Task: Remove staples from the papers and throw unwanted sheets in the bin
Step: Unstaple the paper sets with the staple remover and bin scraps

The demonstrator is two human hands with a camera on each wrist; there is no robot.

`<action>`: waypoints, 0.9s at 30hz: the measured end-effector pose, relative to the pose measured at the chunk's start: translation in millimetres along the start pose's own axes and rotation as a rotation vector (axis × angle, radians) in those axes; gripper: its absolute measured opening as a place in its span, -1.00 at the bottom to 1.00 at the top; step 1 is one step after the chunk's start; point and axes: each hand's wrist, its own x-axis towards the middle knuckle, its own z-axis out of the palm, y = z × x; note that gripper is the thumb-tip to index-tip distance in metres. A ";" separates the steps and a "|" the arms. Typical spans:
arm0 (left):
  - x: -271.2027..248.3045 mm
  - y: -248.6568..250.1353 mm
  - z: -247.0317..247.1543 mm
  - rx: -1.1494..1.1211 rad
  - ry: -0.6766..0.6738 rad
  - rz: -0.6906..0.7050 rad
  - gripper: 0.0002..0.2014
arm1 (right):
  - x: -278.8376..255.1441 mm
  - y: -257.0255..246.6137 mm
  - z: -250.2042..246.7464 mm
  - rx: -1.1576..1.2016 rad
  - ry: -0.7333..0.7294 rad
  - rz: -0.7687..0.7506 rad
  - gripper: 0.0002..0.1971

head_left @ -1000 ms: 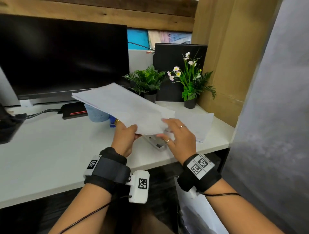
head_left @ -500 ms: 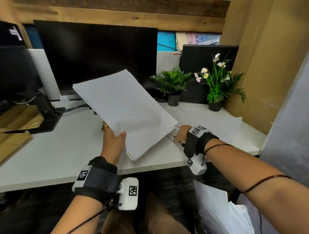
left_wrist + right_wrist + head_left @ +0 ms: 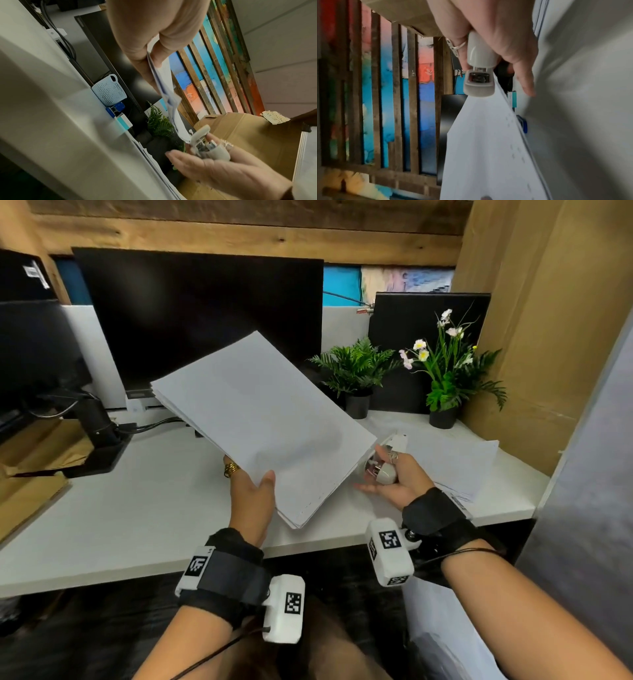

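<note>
My left hand (image 3: 254,485) grips a thick stack of white papers (image 3: 263,422) by its near edge, thumb on top, and holds it tilted above the desk. A row of several staples (image 3: 317,499) runs along the stack's lower right edge. My right hand (image 3: 388,474), palm up, grips a white stapler-like tool (image 3: 383,470) just beside the stack's right corner. In the right wrist view the tool (image 3: 479,70) points its nose at the paper edge (image 3: 488,148). The left wrist view shows my left hand's fingers (image 3: 150,59) pinching the sheets, with the tool (image 3: 205,146) below them.
Loose sheets (image 3: 455,463) lie on the white desk (image 3: 137,515) at the right. Two potted plants (image 3: 358,371) and a dark monitor (image 3: 198,316) stand behind. A white bag holding paper (image 3: 442,628) sits below the desk's right edge. A pale basket (image 3: 109,92) and blue stapler (image 3: 116,108) stand near the monitor.
My right hand has left the desk under the stack, turned palm up and now holds the white tool beside the stack's corner. The left hand has kept the stack raised.
</note>
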 end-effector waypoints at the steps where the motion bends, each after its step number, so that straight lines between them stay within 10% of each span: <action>1: -0.1 -3.2 1.6 0.008 -0.004 -0.012 -0.60 | -2.3 1.9 2.6 0.024 -0.028 -0.004 -0.92; 7: 0.5 -22.5 5.6 0.068 -0.071 -0.124 -0.48 | 4.8 10.1 11.6 -0.032 0.220 -0.176 -0.71; 12: 2.3 -16.6 6.8 0.397 0.226 -0.100 0.33 | 2.2 10.4 1.4 -0.210 0.265 -0.244 -0.74; 20: 1.2 27.0 36.5 1.304 -0.288 0.592 -0.05 | -33.5 2.9 -15.9 -0.607 -0.022 -0.253 -0.77; 27: 1.4 31.1 51.6 1.226 -0.508 0.496 -0.52 | -46.5 3.9 -32.6 -0.499 -0.121 -0.227 -0.70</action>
